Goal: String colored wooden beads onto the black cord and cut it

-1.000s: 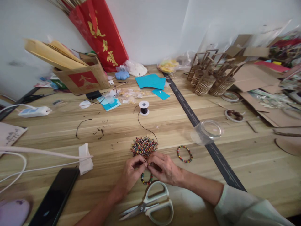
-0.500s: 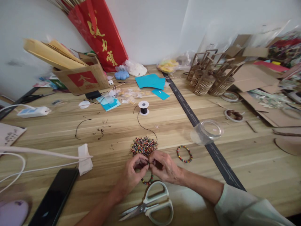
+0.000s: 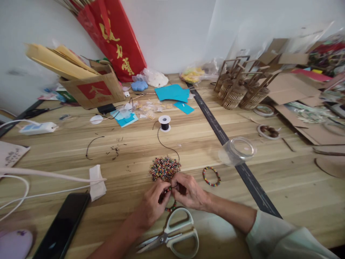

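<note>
My left hand (image 3: 156, 199) pinches a beaded string (image 3: 171, 206) of small coloured beads, part of which hangs below the fingers. Close against it, my right hand (image 3: 190, 190) is closed in a pinch on the dark cord at the string's end. Just beyond both hands lies a heap of multicoloured beads (image 3: 164, 168). A black cord runs from a white spool (image 3: 164, 123) down to that heap. To the right rests a beaded bracelet (image 3: 211, 176) in a closed ring. Scissors (image 3: 172, 235) with pale handles lie open-bladed below my hands.
A black phone (image 3: 63, 225) and white cables are at the left. Clear plastic rings (image 3: 242, 148) lie on the right by a dark strip (image 3: 253, 187). Farther back stand a cardboard box (image 3: 94, 90), blue cards (image 3: 172, 93) and bamboo lanterns (image 3: 237, 93).
My left hand has turned and its fingers have closed further around the beads near the string's end. The right hand has barely moved. A short dark cord now shows between the hands.
</note>
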`<state>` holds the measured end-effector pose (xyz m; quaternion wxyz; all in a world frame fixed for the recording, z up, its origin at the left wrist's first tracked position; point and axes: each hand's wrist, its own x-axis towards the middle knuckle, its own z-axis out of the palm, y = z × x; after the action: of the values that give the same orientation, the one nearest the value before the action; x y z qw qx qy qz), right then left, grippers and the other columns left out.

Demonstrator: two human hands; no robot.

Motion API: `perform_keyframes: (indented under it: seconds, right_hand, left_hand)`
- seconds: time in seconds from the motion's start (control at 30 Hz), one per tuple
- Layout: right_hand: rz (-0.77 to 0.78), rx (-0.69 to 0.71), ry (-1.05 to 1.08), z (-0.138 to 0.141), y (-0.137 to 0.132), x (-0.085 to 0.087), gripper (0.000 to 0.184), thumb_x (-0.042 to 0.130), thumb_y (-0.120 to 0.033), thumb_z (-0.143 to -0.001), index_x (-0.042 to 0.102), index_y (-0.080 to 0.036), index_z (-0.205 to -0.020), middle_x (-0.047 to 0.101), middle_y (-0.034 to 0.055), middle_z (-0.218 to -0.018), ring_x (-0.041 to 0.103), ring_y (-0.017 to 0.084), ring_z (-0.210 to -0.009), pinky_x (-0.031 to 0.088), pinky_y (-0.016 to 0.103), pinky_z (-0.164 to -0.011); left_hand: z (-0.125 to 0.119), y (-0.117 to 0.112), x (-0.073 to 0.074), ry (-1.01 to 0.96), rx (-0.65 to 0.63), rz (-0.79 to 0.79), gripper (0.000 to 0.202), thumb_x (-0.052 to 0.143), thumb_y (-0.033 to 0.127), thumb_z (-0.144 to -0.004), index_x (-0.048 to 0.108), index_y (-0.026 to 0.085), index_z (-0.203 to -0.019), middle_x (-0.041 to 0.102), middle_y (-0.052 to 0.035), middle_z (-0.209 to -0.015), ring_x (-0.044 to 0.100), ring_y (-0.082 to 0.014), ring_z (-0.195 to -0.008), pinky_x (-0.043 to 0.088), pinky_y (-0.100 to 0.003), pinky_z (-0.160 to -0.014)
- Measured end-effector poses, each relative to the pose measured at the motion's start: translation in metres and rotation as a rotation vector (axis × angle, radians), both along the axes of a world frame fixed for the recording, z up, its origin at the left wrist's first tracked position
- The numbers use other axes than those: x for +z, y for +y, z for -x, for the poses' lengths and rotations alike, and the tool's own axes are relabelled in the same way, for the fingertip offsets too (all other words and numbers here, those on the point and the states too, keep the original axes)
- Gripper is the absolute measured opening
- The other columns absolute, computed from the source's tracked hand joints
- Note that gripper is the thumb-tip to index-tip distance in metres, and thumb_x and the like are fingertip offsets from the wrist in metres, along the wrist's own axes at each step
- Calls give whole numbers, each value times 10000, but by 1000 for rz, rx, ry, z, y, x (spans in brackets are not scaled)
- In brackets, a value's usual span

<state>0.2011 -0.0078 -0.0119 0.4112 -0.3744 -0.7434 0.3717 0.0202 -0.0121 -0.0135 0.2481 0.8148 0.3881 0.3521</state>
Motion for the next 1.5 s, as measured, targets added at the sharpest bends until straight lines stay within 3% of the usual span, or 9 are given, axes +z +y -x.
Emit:
perform_keyframes:
  seconds: [0.1, 0.4, 0.7, 0.97, 1.2, 1.5]
  right_hand:
    - [-1, 1, 3, 0, 0, -1, 91, 512, -103, -727, 495, -181, -770, 470, -36, -636, 441, 85, -521, 343, 187, -488]
    - [-20, -1, -7, 0, 0, -1, 106, 508, -93, -724, 483, -187, -766, 475, -33, -638, 444, 92, -529, 348, 191, -490]
    - [-3, 4, -12, 0, -1, 0, 89, 515, -106, -740, 486, -186, -768, 479, -30, -641, 445, 94, -531, 352, 191, -489]
    - [-85, -11, -31, 0, 0, 2, 32, 536, -147, -817, 530, -178, -815, 520, -7, -683, 479, 107, -580, 387, 200, -522]
    - [-127, 32, -29, -1, 1, 1, 34, 525, -178, -886, 558, -173, -892, 560, 26, -754, 524, 127, -655, 440, 224, -588]
    - [-101, 68, -70, -2, 2, 3, 36, 507, -165, -887, 538, -174, -870, 548, 28, -753, 513, 130, -648, 419, 220, -581]
  left_hand:
    - [0, 0, 2, 18, -27, -76, 139, 530, 83, -863, 587, 185, -937, 639, -36, -820, 635, -135, -766, 516, -207, -735]
    - [0, 2, 0, 18, 0, -115, 121, 520, 109, -879, 592, 191, -930, 656, -36, -803, 649, -138, -748, 533, -212, -726]
    - [1, 2, 1, 31, -46, -85, 137, 507, 100, -885, 622, 172, -900, 658, -58, -824, 645, -144, -771, 524, -220, -741]
    - [-2, 7, 10, -2, 32, 201, 99, 528, 147, -805, 618, 173, -774, 611, -19, -697, 546, -116, -574, 465, -195, -552]
    - [1, 11, 14, -97, -2, 469, 102, 527, 187, -796, 588, 158, -719, 526, 22, -605, 465, -99, -524, 370, -180, -493]
    - [3, 13, 13, -80, -21, 535, 128, 533, 224, -812, 608, 145, -745, 546, 10, -635, 478, -114, -572, 380, -200, -541]
